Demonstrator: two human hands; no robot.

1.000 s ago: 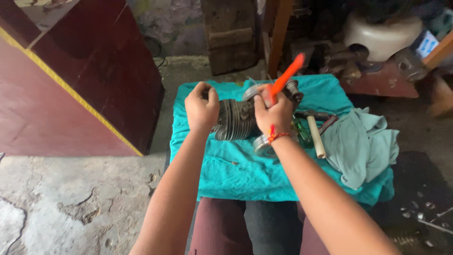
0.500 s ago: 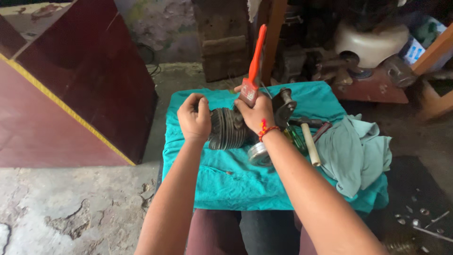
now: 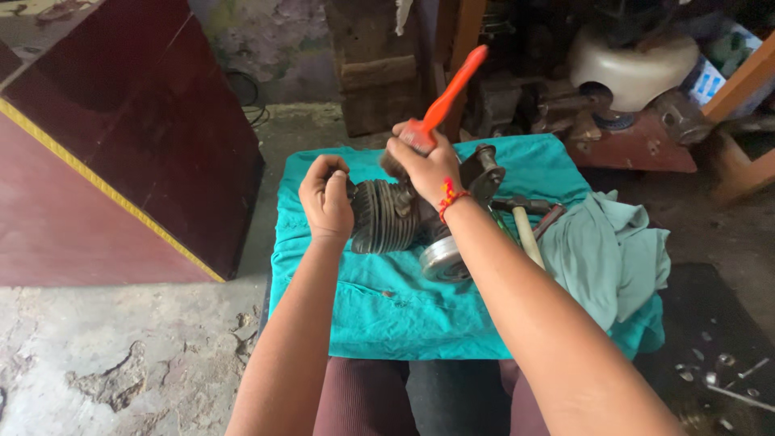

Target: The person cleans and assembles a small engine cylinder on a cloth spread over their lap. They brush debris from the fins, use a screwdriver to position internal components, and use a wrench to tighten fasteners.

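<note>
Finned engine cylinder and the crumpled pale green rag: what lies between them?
In the head view, a round metal disc and a wooden-handled hammer lie on the teal cloth between finned cylinder and rag.

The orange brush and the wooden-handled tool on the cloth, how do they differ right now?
The orange brush is gripped in the right hand, handle pointing up and away; the wooden-handled tool lies flat on the teal cloth, untouched. The brush handle is bright orange and looks like plastic, while the other tool's is pale bare wood. The brush's bristles meet the ribbed engine cylinder, which the left hand steadies; the wooden-handled tool rests beside it. Both are long-handled hand tools.
</note>
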